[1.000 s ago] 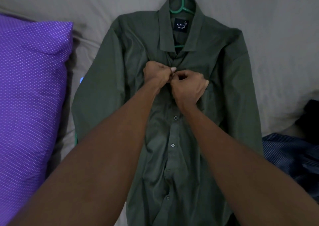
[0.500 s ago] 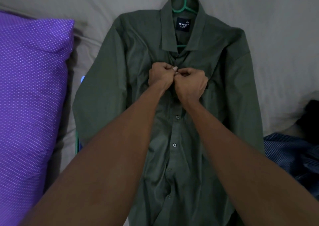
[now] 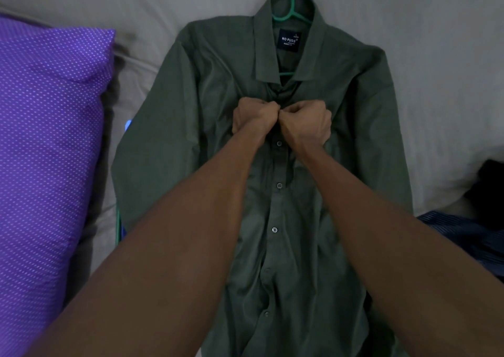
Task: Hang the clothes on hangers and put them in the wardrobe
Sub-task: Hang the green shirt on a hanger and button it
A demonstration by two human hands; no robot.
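Head view: dark green shirt (image 3: 212, 127) lies flat, collar around green hanger (image 3: 291, 12).

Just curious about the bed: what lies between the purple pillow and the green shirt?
In the head view, mostly bare grey bedsheet separates the purple pillow from the green shirt, plus a small blue glowing spot.

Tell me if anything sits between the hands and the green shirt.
Nothing visible does. The left hand and right hand both already pinch the front of the shirt just below the collar, where it lies on the hanger.
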